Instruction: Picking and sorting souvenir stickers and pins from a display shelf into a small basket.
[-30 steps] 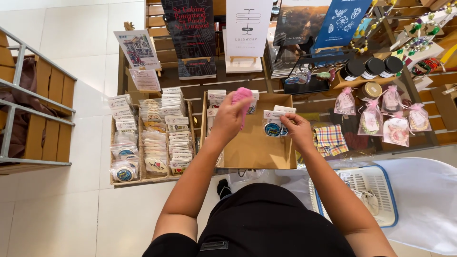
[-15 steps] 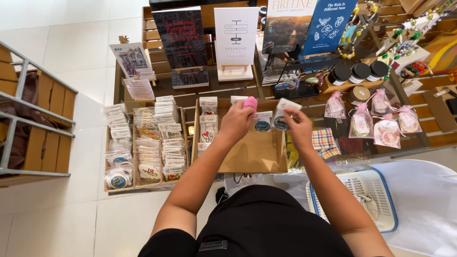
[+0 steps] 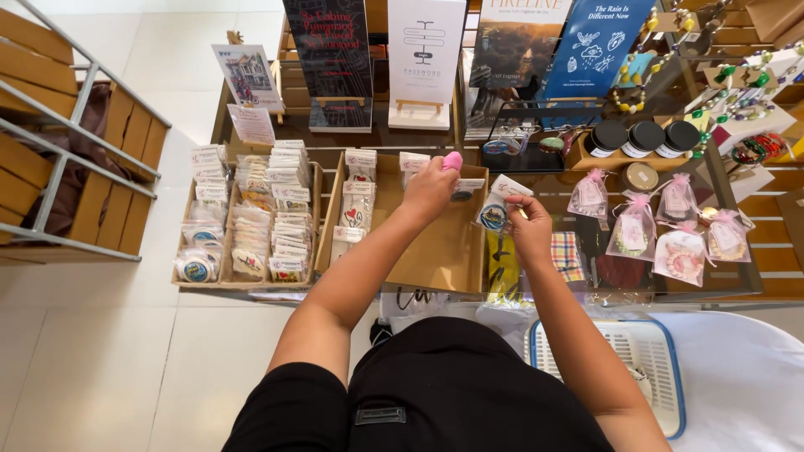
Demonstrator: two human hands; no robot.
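Both hands moved fwd over tray since last look: left hand clenched on pink item, right hand pinching packet.

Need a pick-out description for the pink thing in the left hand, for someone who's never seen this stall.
Start at the open cardboard tray in the middle of the display table, between the racks of packeted items and the pouches tied with pink ribbon. The left hand is raised over its far edge. The small rounded pink object at its fingertips is the only solid pink piece there.
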